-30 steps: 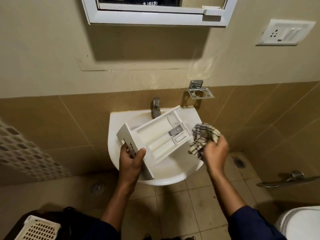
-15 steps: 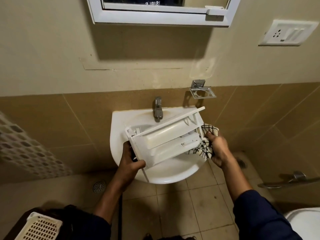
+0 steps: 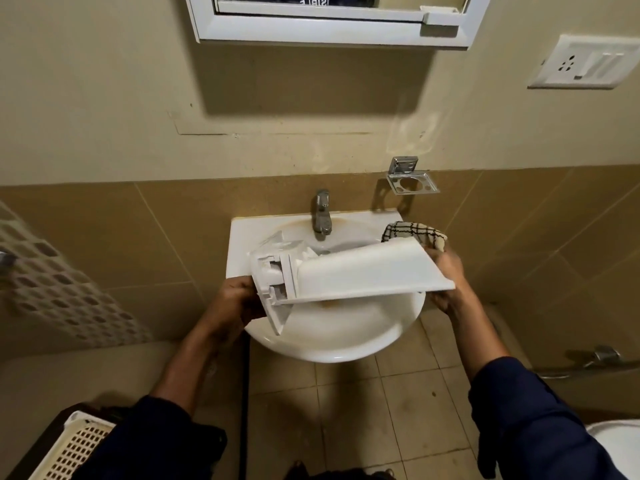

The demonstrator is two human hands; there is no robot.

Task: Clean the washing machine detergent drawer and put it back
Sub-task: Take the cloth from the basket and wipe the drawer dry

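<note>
The drawer (image 3: 363, 271) has flipped, smooth plastic underside up, over the sink (image 3: 332, 348). Left hand (image 3: 239, 303) clasps its front; right hand (image 3: 446, 275) clutches the checked cloth (image 3: 412, 232), fingers mostly hidden.

We reach both arms forward from the lower corners of the view, forearms bare and converging, dark sleeves (image 3: 166, 431) bunched near the elbows. Our left hand (image 3: 239, 299) curls round the left end of the drawer (image 3: 363, 275), wrist roughly in line with the forearm. Our right hand (image 3: 446, 282) sits at the drawer's other end, its fingers mostly hidden behind it, gripping the cloth (image 3: 412, 232) that bunches out above it.
</note>
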